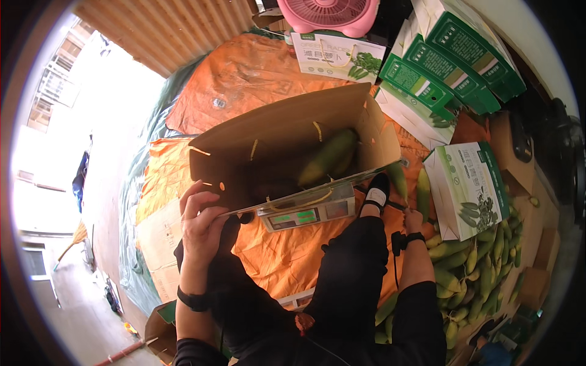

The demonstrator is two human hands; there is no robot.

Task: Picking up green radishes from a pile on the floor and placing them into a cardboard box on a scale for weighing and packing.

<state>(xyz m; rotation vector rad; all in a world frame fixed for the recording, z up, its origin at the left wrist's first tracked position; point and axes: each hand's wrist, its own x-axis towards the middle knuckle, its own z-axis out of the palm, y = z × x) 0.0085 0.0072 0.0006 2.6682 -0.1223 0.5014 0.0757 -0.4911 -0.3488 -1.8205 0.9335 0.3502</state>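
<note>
A tall cardboard gift box (279, 132) stands with its top gaping in front of me, tilted in view. Its near left rim is gripped by my left hand (201, 224), thumb outside. Inside lies a large green radish (329, 158); the dark left part of the interior is hard to see. Yellow rope handles (318, 131) show on its walls. Under the box's near side is a digital scale (288, 218) with lit green digits. To the right, my right hand (414, 222) pinches the thin root end of another green radish (397, 180), beside my shoe.
A loose green radish (423, 192) lies near a printed radish carton (467, 190). Below that is a heap of green radishes (480, 261). More cartons (458, 59) and a pink fan (330, 16) stand behind. Orange tarpaulin (274, 261) covers the floor; flattened cardboard (160, 247) lies left.
</note>
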